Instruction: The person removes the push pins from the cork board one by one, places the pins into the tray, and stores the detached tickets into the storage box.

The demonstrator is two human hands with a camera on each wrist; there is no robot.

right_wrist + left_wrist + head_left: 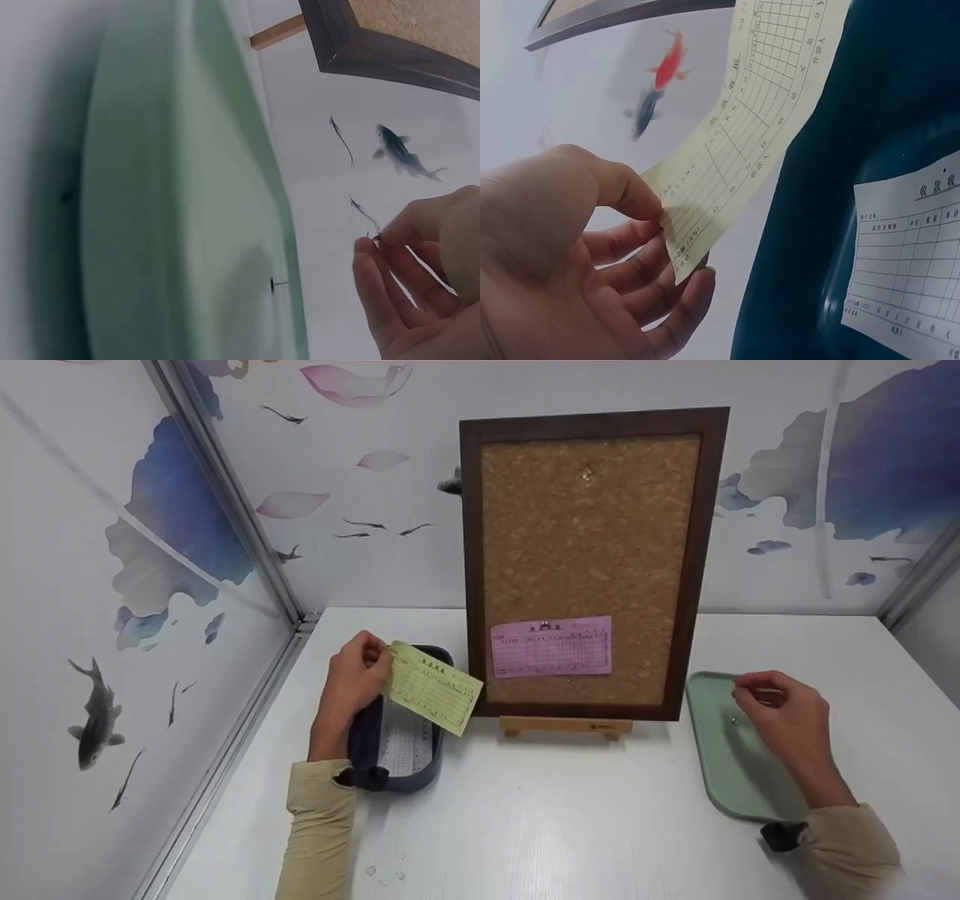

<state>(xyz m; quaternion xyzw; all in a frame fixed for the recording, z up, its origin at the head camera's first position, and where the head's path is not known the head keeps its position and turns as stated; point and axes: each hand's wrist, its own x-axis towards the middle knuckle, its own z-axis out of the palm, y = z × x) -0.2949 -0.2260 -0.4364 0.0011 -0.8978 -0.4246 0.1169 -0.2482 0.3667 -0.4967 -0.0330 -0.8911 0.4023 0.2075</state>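
Observation:
My left hand [357, 675] pinches one end of a yellow receipt slip [435, 687] between thumb and fingers. The slip hangs tilted over a dark blue bin [429, 771], in which white printed slips [907, 255] lie. Over a green tray [720, 780], my right hand [787, 720] pinches a tiny metal pushpin [377, 237] at its fingertips; most of the pin is hidden. Another pushpin [274, 284] stands on the tray below that hand. A pink receipt slip [552, 649] is fixed low on the corkboard [585, 547] by a silver pin at its top edge.
The corkboard's dark wooden frame [691, 577] leans on a small wooden stand [566, 726] at the middle back of the white table [570, 825]. Shiny metal [587, 472] shows near the board's top. Printed wall panels [375, 562] enclose the back and left.

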